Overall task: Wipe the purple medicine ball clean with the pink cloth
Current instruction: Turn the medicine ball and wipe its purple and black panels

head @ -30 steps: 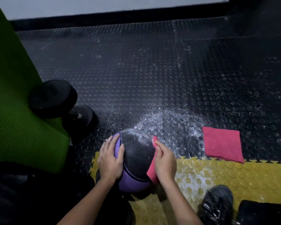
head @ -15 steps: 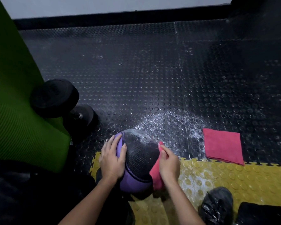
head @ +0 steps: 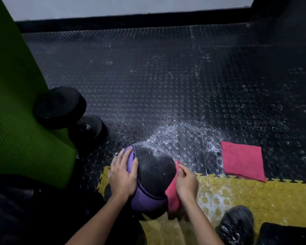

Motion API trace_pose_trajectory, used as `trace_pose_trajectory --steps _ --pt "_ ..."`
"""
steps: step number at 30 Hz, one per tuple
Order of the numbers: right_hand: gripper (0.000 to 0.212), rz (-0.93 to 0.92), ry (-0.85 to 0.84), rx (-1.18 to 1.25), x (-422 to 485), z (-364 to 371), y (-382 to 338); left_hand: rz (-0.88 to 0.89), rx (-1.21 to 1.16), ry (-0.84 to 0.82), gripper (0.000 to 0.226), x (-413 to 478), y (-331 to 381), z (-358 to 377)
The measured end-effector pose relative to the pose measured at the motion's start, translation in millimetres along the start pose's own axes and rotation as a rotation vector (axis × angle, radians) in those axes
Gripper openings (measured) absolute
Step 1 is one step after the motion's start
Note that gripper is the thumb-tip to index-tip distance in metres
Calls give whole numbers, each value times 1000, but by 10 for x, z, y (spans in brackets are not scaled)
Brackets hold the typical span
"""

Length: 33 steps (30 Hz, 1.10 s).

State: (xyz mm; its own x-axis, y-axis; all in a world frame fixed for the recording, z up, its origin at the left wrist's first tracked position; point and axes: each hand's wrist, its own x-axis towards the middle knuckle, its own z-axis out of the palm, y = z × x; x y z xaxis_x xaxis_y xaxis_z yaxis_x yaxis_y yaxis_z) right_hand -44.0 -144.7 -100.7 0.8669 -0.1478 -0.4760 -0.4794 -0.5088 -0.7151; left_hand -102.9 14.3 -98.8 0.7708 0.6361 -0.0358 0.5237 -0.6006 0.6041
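A purple and black medicine ball (head: 153, 175) sits on the floor at the seam of black and yellow mats, with white dust on its far top. My left hand (head: 122, 175) lies flat against the ball's left side, fingers straight. My right hand (head: 186, 182) holds a pink cloth (head: 173, 195) against the ball's right side, fingers curled over it. The cloth hangs down below the hand.
A second folded pink cloth (head: 243, 160) lies on the black studded floor to the right. White powder (head: 185, 133) is scattered beyond the ball. A black dumbbell (head: 65, 112) rests at the left against a green mat (head: 16, 121). A crumpled black bag (head: 237, 225) lies bottom right.
My right hand with the cloth has slid down and outward along the ball's right side. The left hand has stayed in place.
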Motion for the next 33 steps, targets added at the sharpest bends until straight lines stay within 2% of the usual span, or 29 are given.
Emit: trace_pose_trajectory --steps 2,5,7,9,13,14,16,19,21,22,25,27,29,33 --pt "24 -104 32 -88 -76 16 -88 1 2 0 76 16 -14 -2" --pt "22 -504 75 -148 -310 139 -284 -14 -24 29 75 12 -55 22" --pt "22 -687 98 -224 -368 202 -323 -20 -20 39 75 -4 -62 41" --pt "23 -648 76 -237 -276 185 -275 -21 2 42 74 -17 -54 51" --pt "23 -223 18 -111 -2 -17 -135 30 55 23 70 -38 -30 80" --pt "23 -209 28 -143 -5 -37 -150 49 64 23 69 -44 -32 81" --pt "24 -374 45 -243 -134 22 -244 75 77 31 67 -47 -47 80" --pt "20 -787 85 -286 -407 215 -334 89 80 18 67 -70 -60 86" --pt "20 -838 97 -329 -364 208 -317 94 74 17 67 -75 -63 73" --pt "21 -748 86 -334 -269 161 -275 87 70 15 67 -74 -57 66" --pt "24 -257 -20 -204 57 -39 -85 71 87 -5 69 -65 -39 53" --pt "25 -191 -12 -231 81 -68 -38 80 87 -15 70 -53 -30 36" --pt "26 -332 48 -285 -56 0 -174 87 80 -11 69 -30 -31 34" --pt "19 -789 147 -311 -313 180 -325 90 83 -9 69 -40 -57 31"
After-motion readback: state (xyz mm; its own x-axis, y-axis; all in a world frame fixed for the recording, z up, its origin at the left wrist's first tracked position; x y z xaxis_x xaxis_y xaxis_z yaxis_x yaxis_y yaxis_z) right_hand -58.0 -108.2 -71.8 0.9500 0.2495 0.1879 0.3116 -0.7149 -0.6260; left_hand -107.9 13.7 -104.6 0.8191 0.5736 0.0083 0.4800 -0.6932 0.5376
